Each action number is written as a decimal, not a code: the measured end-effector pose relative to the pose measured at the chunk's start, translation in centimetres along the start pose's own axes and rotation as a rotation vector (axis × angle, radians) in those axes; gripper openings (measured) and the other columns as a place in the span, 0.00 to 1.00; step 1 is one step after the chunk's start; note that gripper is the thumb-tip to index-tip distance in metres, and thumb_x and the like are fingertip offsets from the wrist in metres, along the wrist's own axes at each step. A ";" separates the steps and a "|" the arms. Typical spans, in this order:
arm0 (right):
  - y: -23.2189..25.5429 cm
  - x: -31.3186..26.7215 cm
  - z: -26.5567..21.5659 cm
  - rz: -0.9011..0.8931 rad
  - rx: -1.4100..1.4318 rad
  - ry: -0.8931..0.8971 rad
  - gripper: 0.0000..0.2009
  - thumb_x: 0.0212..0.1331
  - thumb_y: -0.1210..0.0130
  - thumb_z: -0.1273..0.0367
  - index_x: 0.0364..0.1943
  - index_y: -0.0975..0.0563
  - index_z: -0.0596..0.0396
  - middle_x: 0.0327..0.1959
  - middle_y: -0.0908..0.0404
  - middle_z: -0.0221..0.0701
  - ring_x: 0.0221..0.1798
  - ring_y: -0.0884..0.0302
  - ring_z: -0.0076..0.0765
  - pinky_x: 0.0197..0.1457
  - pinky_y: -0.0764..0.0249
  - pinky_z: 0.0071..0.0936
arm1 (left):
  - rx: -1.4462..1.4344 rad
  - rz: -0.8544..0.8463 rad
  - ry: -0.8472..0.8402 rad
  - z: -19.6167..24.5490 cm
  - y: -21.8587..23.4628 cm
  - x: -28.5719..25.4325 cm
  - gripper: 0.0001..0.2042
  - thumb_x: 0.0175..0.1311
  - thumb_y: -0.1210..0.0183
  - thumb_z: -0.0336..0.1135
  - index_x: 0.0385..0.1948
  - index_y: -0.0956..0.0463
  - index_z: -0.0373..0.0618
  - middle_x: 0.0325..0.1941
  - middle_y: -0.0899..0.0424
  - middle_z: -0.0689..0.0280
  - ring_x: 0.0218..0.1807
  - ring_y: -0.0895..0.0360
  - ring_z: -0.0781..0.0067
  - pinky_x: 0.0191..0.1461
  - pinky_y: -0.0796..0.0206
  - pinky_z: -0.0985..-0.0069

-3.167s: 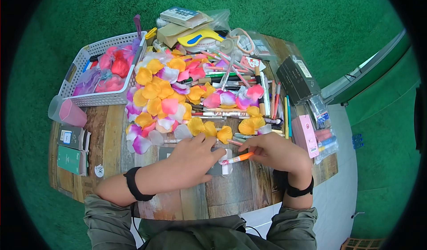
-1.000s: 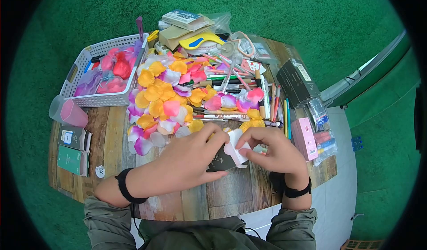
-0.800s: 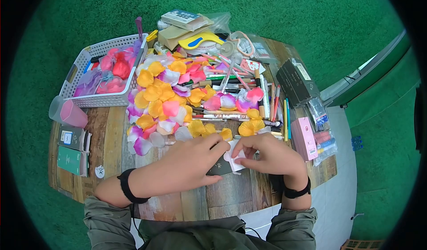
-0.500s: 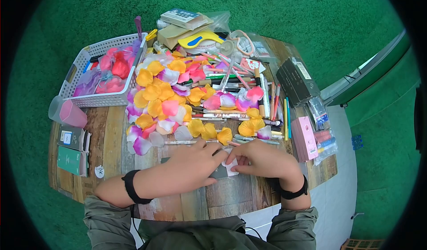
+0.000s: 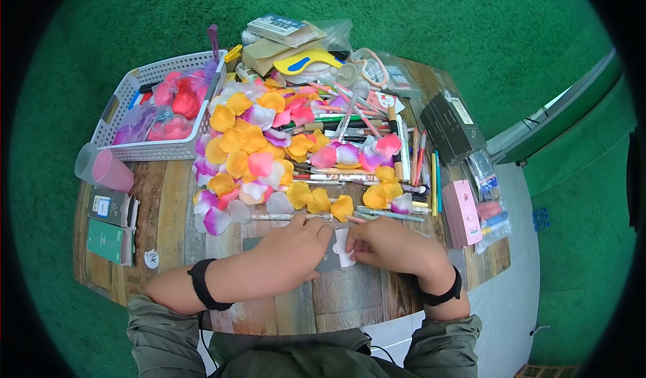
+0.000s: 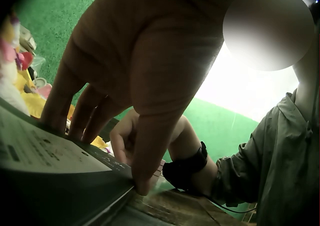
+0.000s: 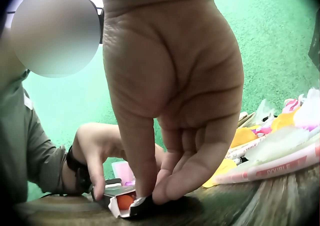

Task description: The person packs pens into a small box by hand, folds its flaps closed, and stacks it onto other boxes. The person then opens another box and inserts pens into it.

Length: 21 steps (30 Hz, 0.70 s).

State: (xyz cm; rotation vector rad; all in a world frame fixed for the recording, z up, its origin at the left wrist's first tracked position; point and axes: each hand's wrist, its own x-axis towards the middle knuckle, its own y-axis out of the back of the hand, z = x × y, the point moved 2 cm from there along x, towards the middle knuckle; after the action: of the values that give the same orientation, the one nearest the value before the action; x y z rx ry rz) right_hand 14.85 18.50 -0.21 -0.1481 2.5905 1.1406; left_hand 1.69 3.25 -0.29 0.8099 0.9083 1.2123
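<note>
A small dark grey carton lies on the wooden table in front of the person, its white end flap pointing right. Across it, my left hand holds the carton, thumb on the near side and fingers on the far side. My right hand is at the carton's right end, pinching the flap between thumb and fingertips. In the right wrist view, the orange end of a marker shows inside the carton's mouth. The left wrist view shows printed text on the carton's pale face.
Beyond the hands spread loose petals and many pens. A white basket holds bagged petals at back left. Cups and small boxes stand left. A black box and a pink box stand right.
The orange marker, earlier in my right hand at the carton's end, now sits inside the carton. The carton has come down from a raised tilt onto the table, both hands with it.
</note>
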 end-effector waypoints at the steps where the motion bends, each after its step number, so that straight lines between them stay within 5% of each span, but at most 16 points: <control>1: -0.1 0.0 0.1 -0.002 -0.001 -0.012 0.07 0.54 0.39 0.72 0.36 0.20 0.57 0.31 0.17 0.39 0.36 0.18 0.44 0.40 0.24 0.35 | -0.001 0.000 0.002 -0.1 -0.1 0.0 0.36 0.46 0.28 0.36 0.58 0.37 0.33 0.52 0.28 0.53 0.55 0.30 0.49 0.54 0.29 0.62; 13: 0.2 0.0 -0.5 0.056 -0.049 -0.038 0.06 0.54 0.41 0.73 0.35 0.21 0.58 0.30 0.17 0.40 0.33 0.18 0.44 0.39 0.25 0.36 | 0.137 0.054 -0.010 -0.1 0.2 -0.5 0.32 0.51 0.31 0.43 0.56 0.33 0.39 0.49 0.26 0.57 0.53 0.28 0.55 0.45 0.26 0.63; 19: 0.5 1.6 -1.0 0.244 -0.105 0.061 0.07 0.55 0.41 0.74 0.39 0.22 0.57 0.31 0.19 0.39 0.33 0.20 0.45 0.39 0.25 0.37 | 0.114 0.178 0.056 -4.1 3.0 -0.7 0.14 0.58 0.39 0.40 0.40 0.26 0.41 0.39 0.21 0.57 0.44 0.22 0.55 0.37 0.29 0.59; 21: 0.7 2.3 -1.6 0.305 -0.118 0.095 0.08 0.55 0.41 0.74 0.39 0.22 0.57 0.33 0.19 0.40 0.34 0.20 0.46 0.40 0.25 0.38 | 0.233 0.308 0.220 -5.7 3.7 -0.7 0.07 0.58 0.41 0.35 0.34 0.24 0.44 0.31 0.20 0.58 0.37 0.20 0.53 0.37 0.30 0.59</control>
State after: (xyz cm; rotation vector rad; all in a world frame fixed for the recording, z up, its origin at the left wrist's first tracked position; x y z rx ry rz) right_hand 12.13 17.89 0.55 0.1783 2.6940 1.4232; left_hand -5.05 3.40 0.71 1.0450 1.1495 1.5031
